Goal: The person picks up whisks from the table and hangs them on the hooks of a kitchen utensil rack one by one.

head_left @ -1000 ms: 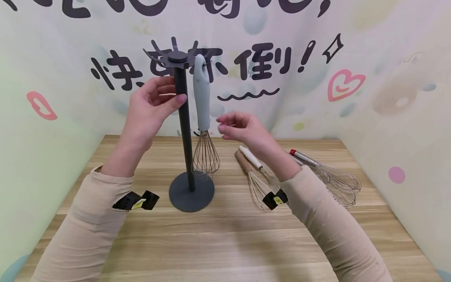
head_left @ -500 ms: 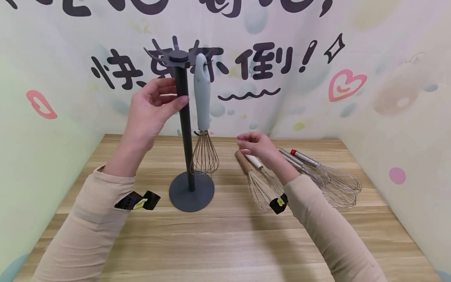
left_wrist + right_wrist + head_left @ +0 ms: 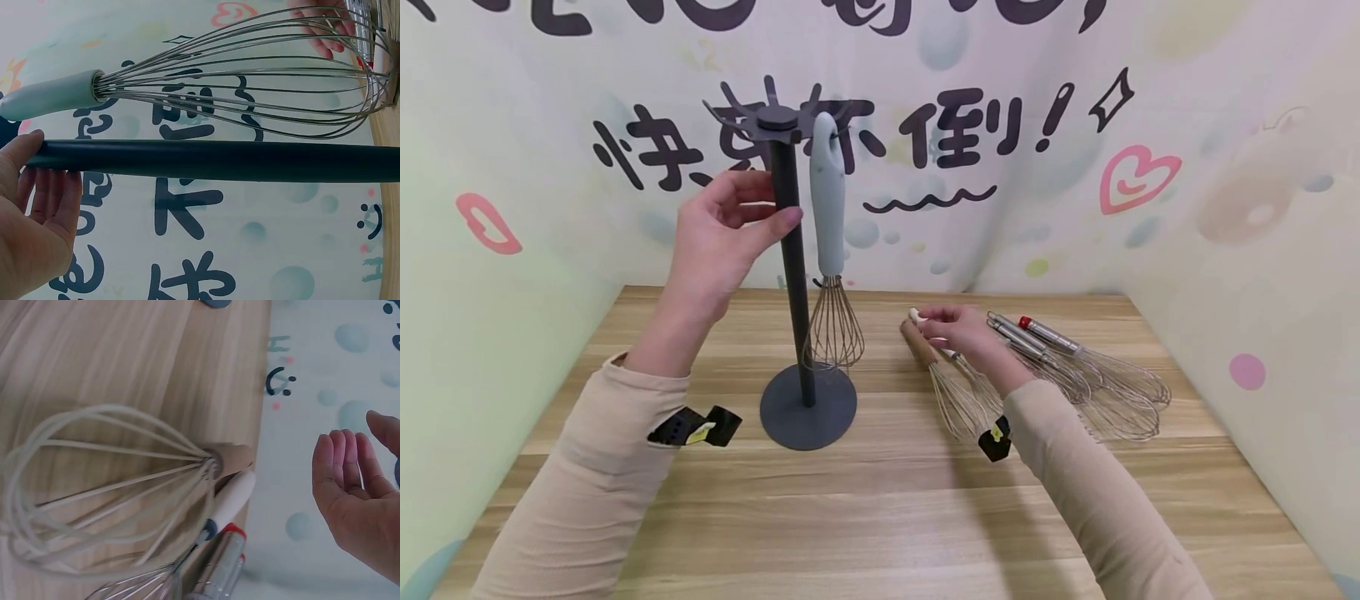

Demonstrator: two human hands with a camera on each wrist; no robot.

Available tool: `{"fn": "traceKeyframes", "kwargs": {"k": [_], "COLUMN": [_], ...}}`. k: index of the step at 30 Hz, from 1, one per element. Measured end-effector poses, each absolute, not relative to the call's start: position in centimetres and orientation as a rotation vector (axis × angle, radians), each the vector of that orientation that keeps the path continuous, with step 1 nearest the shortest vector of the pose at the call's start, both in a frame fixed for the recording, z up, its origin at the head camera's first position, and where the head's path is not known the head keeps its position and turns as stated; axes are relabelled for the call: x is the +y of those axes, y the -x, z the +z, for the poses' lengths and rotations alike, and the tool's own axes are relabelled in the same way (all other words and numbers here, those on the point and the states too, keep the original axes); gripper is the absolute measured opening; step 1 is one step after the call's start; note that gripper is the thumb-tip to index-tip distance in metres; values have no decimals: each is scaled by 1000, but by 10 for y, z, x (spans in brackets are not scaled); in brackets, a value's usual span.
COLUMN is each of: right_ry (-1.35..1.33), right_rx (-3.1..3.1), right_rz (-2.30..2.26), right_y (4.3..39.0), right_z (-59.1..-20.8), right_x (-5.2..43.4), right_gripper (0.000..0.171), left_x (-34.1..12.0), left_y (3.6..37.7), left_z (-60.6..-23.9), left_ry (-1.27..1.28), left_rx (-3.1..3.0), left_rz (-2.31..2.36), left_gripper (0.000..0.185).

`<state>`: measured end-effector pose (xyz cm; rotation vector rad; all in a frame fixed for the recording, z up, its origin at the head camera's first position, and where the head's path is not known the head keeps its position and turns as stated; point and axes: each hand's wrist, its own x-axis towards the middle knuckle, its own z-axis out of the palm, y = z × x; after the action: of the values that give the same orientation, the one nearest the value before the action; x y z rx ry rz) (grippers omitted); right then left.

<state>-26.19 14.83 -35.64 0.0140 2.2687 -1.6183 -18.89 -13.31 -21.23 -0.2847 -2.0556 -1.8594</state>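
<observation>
Left grip (image 3: 718, 237) curls round smooth dark rack pole (image 3: 792, 275); right grip (image 3: 958, 332), relaxed open, hovers over white-handled wire whisk (image 3: 232, 499).

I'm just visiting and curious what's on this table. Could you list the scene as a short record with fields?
Left hand: grips the dark grey metal stand pole
Right hand: low over the white-handled wire whisk, fingers relaxed; contact unclear
Hanging: pale grey-handled wire whisk, on the stand's top hook
Lying on the table: brown wooden-handled whisk, two steel-handled whisks
Surface: light wooden table
</observation>
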Motion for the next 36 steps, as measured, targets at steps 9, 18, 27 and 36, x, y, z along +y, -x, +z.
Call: {"fn": "traceKeyframes", "kwargs": {"k": [9,18,27,36], "right_ry": [-88,-164,-187,-24], "right_rx": [2359,2401,2505,2437], "right_rz": [-1479,-1426,-1297,-1376], "right_y": [270,270,271,336], "right_z": [-382,-393,-403,-495], "right_x": [156,157,159,196], "right_gripper": [37,38,39,35], "left_x": [-135,-139,-142,-144], "left_y": [189,190,191,191], "left_z": [-213,-214,-216,-215], "left_ry": [242,234,290,308], "left_rx": [-2106,-2090,-2005,-2005], "left_rz": [-1810,-1885,-1986,-1999], "left_gripper": [35,35,27,26]}}
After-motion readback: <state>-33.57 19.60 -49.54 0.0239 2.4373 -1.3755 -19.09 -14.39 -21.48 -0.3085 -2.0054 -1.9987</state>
